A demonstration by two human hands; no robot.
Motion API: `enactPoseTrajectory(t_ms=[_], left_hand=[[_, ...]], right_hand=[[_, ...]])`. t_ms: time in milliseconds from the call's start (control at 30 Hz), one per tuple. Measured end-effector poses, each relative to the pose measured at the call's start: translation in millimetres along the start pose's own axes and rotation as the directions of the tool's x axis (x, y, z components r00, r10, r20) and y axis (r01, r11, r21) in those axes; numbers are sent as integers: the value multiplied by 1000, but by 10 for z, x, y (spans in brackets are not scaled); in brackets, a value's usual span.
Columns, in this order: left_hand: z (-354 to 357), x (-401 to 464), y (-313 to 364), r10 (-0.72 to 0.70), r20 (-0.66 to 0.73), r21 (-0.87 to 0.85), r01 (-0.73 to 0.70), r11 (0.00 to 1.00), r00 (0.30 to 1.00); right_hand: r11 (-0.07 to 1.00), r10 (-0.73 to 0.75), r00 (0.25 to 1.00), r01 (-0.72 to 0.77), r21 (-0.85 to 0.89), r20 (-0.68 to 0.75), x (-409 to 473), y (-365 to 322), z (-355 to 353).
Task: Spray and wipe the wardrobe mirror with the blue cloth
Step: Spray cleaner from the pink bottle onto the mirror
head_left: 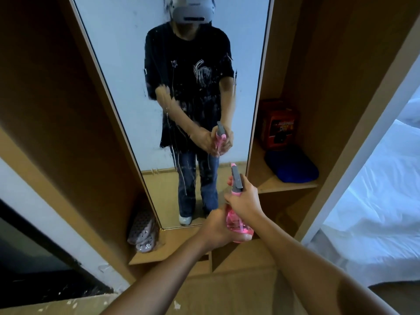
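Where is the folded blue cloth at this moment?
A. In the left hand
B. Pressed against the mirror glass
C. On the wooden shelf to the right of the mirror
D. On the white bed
C: the folded blue cloth lies on the wooden shelf right of the wardrobe mirror, untouched by either hand.

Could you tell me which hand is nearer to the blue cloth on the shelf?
Right. The right hand grips the spray head, below-left of the cloth; the left hand holds the bottle lower, farther left.

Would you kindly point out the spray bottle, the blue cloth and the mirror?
spray bottle point(238, 226): head view, pink body.
blue cloth point(292, 165): head view, middle of the folded cloth.
mirror point(127, 71): head view, bare glass.
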State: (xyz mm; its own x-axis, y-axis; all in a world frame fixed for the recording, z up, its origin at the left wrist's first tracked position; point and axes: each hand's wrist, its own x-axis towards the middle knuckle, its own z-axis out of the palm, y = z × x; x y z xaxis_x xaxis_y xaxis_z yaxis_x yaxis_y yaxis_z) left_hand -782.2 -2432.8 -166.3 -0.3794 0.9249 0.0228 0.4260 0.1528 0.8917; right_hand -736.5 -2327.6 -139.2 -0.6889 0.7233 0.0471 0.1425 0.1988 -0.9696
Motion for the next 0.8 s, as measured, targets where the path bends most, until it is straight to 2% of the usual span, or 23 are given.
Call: enactPoseTrajectory(t_ms=[233,633,800], left_hand=[[94,-75,-122,-31,-7,-58,31,998,999],[-100,-304,-412,-75,-84,-8,75,997,994],[-264,-422,-506,-124,-131,-28,121,992,984]], right_hand=[[997,23,1000,-24,-68,-11,-62,170,103],[994,42,990,-27,-107,138,-159,138,463],[986,50,990,-28,-166,130,-141,96,759]])
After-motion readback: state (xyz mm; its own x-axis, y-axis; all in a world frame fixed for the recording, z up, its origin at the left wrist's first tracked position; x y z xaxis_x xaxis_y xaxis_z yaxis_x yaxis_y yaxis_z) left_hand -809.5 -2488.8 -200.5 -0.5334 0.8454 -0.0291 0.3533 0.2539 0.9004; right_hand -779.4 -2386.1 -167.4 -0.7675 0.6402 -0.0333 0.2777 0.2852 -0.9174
